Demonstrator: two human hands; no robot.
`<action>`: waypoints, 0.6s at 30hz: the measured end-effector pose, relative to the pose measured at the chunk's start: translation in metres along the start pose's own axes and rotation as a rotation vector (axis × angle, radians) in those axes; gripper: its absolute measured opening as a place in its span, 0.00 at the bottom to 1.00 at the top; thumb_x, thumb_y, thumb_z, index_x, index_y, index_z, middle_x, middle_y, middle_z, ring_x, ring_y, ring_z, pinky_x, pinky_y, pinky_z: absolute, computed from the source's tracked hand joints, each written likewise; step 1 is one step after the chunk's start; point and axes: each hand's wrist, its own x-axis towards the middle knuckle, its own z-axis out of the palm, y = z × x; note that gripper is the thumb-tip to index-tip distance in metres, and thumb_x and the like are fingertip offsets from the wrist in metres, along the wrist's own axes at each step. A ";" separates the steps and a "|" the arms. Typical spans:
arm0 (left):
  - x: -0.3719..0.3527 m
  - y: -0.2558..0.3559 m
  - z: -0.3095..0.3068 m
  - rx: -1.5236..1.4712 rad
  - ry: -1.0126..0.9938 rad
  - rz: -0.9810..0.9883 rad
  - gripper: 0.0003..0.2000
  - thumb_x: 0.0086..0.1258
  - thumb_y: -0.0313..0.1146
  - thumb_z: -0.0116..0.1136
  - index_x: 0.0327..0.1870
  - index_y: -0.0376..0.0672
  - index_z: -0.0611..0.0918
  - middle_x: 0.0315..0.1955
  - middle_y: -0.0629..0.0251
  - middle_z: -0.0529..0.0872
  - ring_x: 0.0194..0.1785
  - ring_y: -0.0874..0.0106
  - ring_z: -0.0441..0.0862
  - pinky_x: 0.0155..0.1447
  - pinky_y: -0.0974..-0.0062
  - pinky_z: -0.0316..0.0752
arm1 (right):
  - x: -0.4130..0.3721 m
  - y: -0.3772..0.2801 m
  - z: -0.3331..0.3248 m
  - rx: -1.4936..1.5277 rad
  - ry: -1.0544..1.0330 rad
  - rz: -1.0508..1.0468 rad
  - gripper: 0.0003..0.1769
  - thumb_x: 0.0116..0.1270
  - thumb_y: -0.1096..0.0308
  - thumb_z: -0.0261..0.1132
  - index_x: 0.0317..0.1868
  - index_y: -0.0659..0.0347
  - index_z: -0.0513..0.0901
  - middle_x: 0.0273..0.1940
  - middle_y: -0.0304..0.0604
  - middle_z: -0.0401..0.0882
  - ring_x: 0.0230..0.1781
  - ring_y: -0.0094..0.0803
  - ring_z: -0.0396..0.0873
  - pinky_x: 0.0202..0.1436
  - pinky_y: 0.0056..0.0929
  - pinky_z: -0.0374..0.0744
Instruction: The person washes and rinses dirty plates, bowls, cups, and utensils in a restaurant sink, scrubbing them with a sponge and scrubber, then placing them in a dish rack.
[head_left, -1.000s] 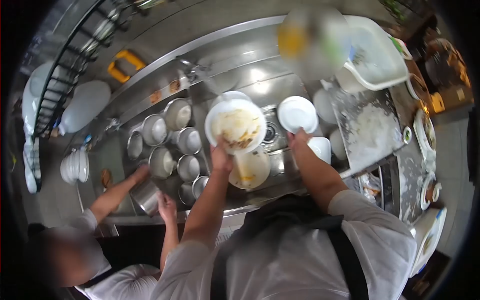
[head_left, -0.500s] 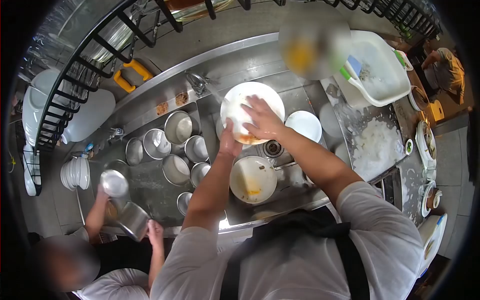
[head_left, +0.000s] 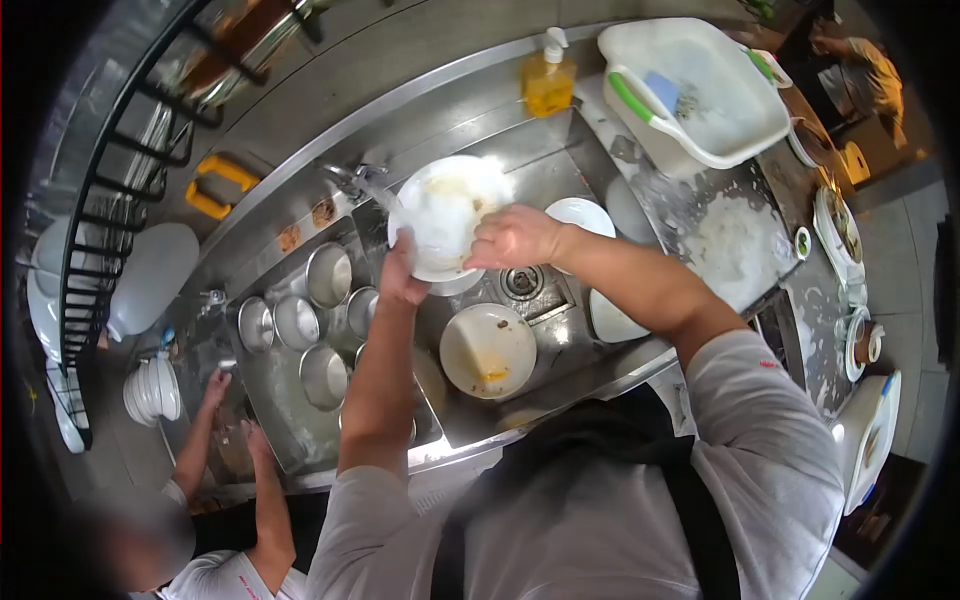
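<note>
In the steel sink basin (head_left: 563,345), yellow residue is held by a round white bowl (head_left: 462,369), and cloudy water and a blue sponge (head_left: 661,92) by the white plastic tub (head_left: 652,143) on the counter. Above the basin, a round white plate (head_left: 450,212) is gripped at its rim by the left hand (head_left: 403,274), its right side covered by the right hand (head_left: 515,238), fingers curled together, forearm angled inward.

From here, left hand (head_left: 401,274) has some fingers lost beneath white plate (head_left: 452,212). Lower dish (head_left: 457,286) mostly covered by plate. Metal pot (head_left: 360,310) partly behind left forearm (head_left: 378,385). Co-worker's head (head_left: 137,540) blurred. Black rack (head_left: 82,255) cut off at top.
</note>
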 end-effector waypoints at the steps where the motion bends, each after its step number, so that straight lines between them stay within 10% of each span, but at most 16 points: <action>1: 0.005 0.007 -0.007 0.118 0.091 0.001 0.24 0.82 0.44 0.41 0.72 0.41 0.65 0.67 0.56 0.74 0.68 0.59 0.73 0.72 0.57 0.68 | -0.009 -0.001 -0.011 0.053 0.083 0.163 0.16 0.64 0.52 0.68 0.25 0.51 0.78 0.25 0.33 0.72 0.26 0.31 0.74 0.26 0.29 0.73; 6: 0.020 0.062 -0.025 1.297 0.300 0.305 0.23 0.75 0.45 0.54 0.62 0.37 0.75 0.53 0.55 0.84 0.53 0.60 0.83 0.58 0.63 0.76 | -0.120 -0.060 -0.118 0.473 0.113 1.029 0.15 0.68 0.65 0.68 0.24 0.62 0.78 0.19 0.46 0.68 0.17 0.38 0.67 0.23 0.35 0.67; 11: 0.013 0.065 0.058 1.747 0.395 0.403 0.20 0.74 0.45 0.54 0.55 0.37 0.82 0.41 0.57 0.89 0.45 0.61 0.85 0.53 0.65 0.76 | -0.282 -0.196 -0.231 0.408 0.435 1.982 0.16 0.74 0.61 0.58 0.31 0.63 0.82 0.20 0.31 0.72 0.20 0.17 0.67 0.22 0.21 0.64; 13: 0.013 0.030 0.010 1.492 0.471 0.464 0.23 0.74 0.47 0.54 0.61 0.40 0.79 0.50 0.56 0.87 0.50 0.61 0.84 0.55 0.63 0.76 | -0.347 -0.248 -0.246 0.571 0.627 2.324 0.19 0.73 0.54 0.55 0.23 0.51 0.73 0.17 0.28 0.63 0.14 0.18 0.61 0.17 0.22 0.57; 16: 0.019 -0.046 -0.099 0.333 0.588 0.140 0.25 0.78 0.44 0.48 0.72 0.43 0.68 0.70 0.59 0.71 0.69 0.60 0.72 0.70 0.54 0.68 | -0.398 -0.304 -0.238 0.760 0.766 2.844 0.18 0.72 0.56 0.53 0.22 0.47 0.69 0.16 0.27 0.60 0.12 0.22 0.61 0.14 0.23 0.57; 17: 0.009 -0.076 -0.092 0.109 0.445 0.146 0.25 0.79 0.44 0.43 0.71 0.41 0.68 0.70 0.59 0.71 0.71 0.57 0.69 0.73 0.53 0.65 | -0.447 -0.333 -0.222 0.951 0.857 2.793 0.16 0.71 0.57 0.53 0.23 0.47 0.69 0.17 0.29 0.62 0.12 0.24 0.62 0.12 0.25 0.60; 18: 0.008 -0.093 -0.088 0.092 0.715 0.073 0.25 0.80 0.46 0.40 0.71 0.41 0.69 0.69 0.59 0.72 0.70 0.56 0.70 0.73 0.52 0.65 | -0.502 -0.368 -0.199 1.022 0.952 2.658 0.14 0.71 0.57 0.54 0.25 0.47 0.70 0.19 0.31 0.65 0.14 0.26 0.66 0.14 0.26 0.66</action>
